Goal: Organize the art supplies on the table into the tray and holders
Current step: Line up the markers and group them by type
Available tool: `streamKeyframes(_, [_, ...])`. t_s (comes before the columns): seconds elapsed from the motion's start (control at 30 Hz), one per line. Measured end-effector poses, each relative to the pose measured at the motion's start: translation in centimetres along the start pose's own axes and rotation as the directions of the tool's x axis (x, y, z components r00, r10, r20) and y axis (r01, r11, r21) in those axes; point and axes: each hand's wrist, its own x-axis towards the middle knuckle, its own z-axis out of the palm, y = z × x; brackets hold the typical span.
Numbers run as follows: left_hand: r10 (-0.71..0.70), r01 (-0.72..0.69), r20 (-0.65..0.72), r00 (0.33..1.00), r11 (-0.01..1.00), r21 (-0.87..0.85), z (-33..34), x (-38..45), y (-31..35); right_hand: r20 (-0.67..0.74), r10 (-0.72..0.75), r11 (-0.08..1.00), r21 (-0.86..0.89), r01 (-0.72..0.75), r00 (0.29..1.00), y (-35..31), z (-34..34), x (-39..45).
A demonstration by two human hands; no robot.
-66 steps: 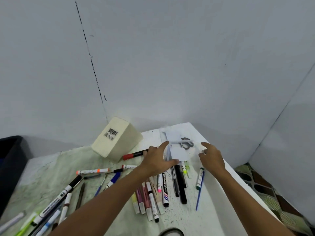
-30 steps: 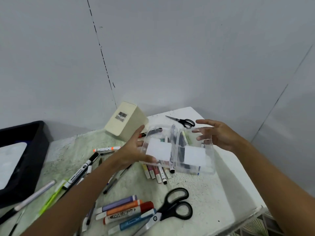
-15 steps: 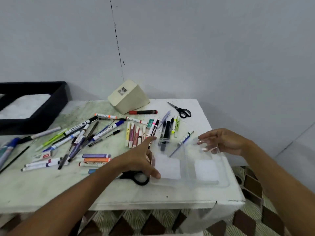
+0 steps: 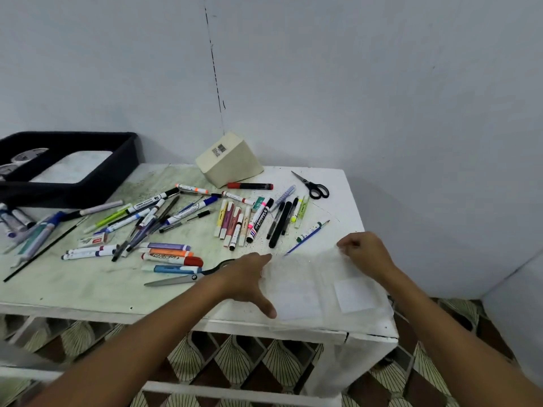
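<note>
The clear tray sits at the near right corner of the worktop, its near rim almost flush with the front edge and its right side close to the right edge. We see two pale labels on its front wall and a divider down its middle.

Our left hand reaches in from the lower left with the forearm over the front edge; the palm faces down against the tray's left wall, the fingers spread along its far left corner and the thumb stretched down its near side. We cannot tell whether it grips or only rests there. Our right hand comes in from the lower right, knuckles up, fingers curled and pinching the tray's far right rim.

Just beyond the tray's far rim lie a blue pen and a row of markers. Large scissors lie touching or just beside our left wrist. A loose heap of pens fills the middle and left. A cream holder lies tipped at the back edge, small scissors near the far right corner, and a black bin at the far left. Bare worktop runs along the front edge left of our arm.
</note>
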Motion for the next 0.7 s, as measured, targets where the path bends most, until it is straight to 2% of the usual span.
streamKeyframes(0.17, [0.009,-0.01,0.004,1.0,0.987,0.162,-0.4,0.6,0.0,-0.045,0.01,0.971,-0.237,-0.021,0.999,0.4,1.2,0.0])
streamKeyframes(0.3, [-0.006,0.007,-0.006,1.0,0.984,0.18,-1.7,1.2,-0.9,-0.047,-0.001,0.97,-0.243,-0.011,0.999,-0.7,1.3,0.3])
streamKeyframes(0.43, [0.021,-0.016,-0.031,0.999,0.987,0.161,-3.0,1.8,-2.3,0.036,0.058,0.964,-0.262,-0.046,0.998,-2.4,0.7,2.0])
streamKeyframes(0.57, [0.063,-0.059,-0.173,0.983,0.998,0.031,-4.6,2.9,-4.3,0.048,-0.017,0.988,-0.15,0.024,0.999,-4.4,0.9,4.5])
streamKeyframes(0.7, [0.104,-0.108,-0.32,0.942,0.994,0.004,-7.1,5.0,-6.1,0.113,-0.021,0.986,-0.164,0.039,0.993,-6.2,2.2,8.4])
